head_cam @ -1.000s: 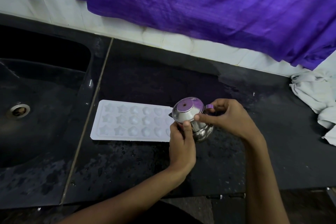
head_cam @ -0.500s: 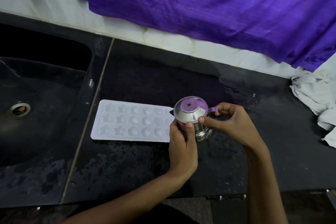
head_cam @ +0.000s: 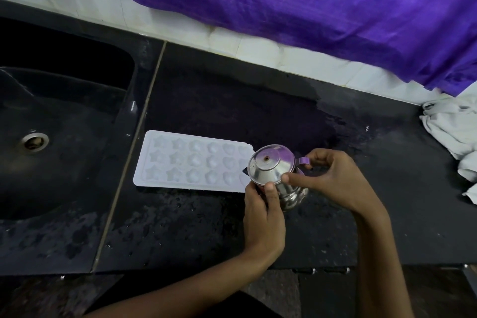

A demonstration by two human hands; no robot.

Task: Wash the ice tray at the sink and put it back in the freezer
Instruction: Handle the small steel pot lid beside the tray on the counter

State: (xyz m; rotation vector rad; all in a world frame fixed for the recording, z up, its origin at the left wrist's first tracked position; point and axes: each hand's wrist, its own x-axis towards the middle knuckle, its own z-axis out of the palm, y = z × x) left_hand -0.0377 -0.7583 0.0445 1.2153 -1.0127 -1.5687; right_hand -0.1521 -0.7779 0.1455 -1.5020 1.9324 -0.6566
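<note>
At nine o'clock the dark sink [head_cam: 77,100] takes up the left side, its metal drain [head_cam: 34,141] low in the basin. Just right of the seam in the wet black counter [head_cam: 206,227], the white ice tray [head_cam: 192,162] lies flat, its star, round and heart moulds facing up; its right end is hidden behind a small steel pot [head_cam: 273,170]. The left hand [head_cam: 263,212] comes in from six o'clock, fingers curled around the pot's body, thumb pressed up against its side. The right hand [head_cam: 333,183] closes on the pot at three o'clock, the forefinger laid on the rim of the lid and the other fingers pinching the small handle. A purple cloth [head_cam: 296,2] hangs along the tiled wall at twelve o'clock. A white rag [head_cam: 454,134] lies bunched at the far right.
</note>
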